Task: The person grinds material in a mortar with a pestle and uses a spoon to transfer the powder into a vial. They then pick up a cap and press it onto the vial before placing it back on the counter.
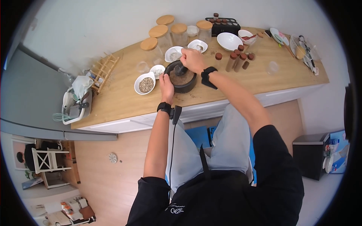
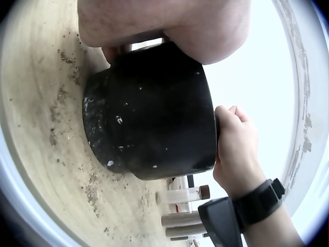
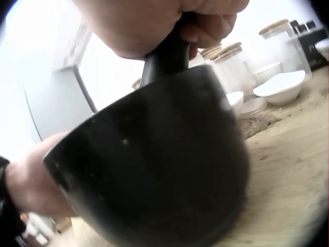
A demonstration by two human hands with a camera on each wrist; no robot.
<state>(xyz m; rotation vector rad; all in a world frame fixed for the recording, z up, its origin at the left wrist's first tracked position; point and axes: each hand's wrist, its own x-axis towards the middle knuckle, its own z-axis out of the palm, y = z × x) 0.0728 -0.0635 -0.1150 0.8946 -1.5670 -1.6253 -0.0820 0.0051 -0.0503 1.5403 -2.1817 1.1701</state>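
Note:
A black mortar (image 1: 183, 89) with brown ground material (image 1: 181, 78) in it stands near the counter's front edge. The right hand (image 1: 192, 60) grips the black pestle (image 1: 180, 70), whose lower end is inside the mortar; in the right wrist view the fingers of that hand (image 3: 169, 25) wrap the pestle's shaft (image 3: 167, 59). At the mortar's left side the left hand (image 1: 167, 88) holds the rim and wall. In the left wrist view the left hand (image 2: 164, 23) lies against the mortar (image 2: 154, 113), its fingertips partly hidden.
White bowls, one with flakes (image 1: 146, 85), stand left of and behind the mortar. Jars with wooden lids (image 1: 149, 44) are farther back. Brown-capped tubes (image 1: 230, 62) stand to the right, a wooden rack (image 1: 104, 71) to the left. Crumbs lie on the counter (image 2: 38, 118).

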